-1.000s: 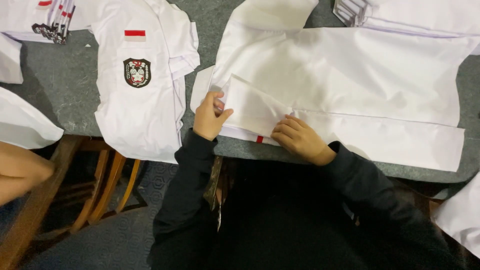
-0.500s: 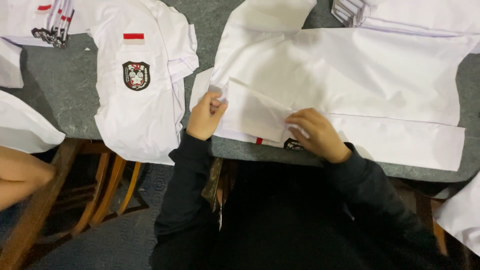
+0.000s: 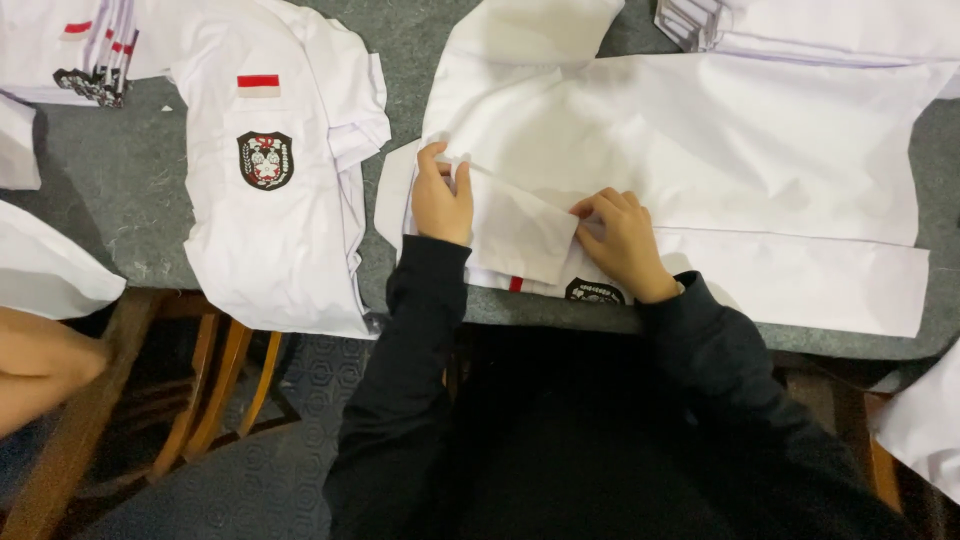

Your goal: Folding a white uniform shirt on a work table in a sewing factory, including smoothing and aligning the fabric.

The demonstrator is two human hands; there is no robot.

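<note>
A white shirt [image 3: 700, 150] lies spread on the grey table [image 3: 120, 200] in front of me. My left hand [image 3: 440, 200] grips the upper left edge of a folded white flap [image 3: 520, 235] of cloth near the shirt's lower left corner. My right hand [image 3: 625, 245] pinches the flap's right tip. Below the flap a red strip and a black round badge [image 3: 595, 293] show at the table's front edge. Both my arms are in dark sleeves.
A stack of folded white shirts [image 3: 280, 170] with a red-and-white patch and a black crest lies to the left. More white garments sit at the far left [image 3: 60, 60] and top right [image 3: 830, 25]. Another person's arm [image 3: 40, 365] shows at lower left, above wooden chair legs [image 3: 220, 380].
My right hand has moved right and down along the flap, uncovering the black badge at the table's edge. My left hand has kept its hold on the flap's left edge.
</note>
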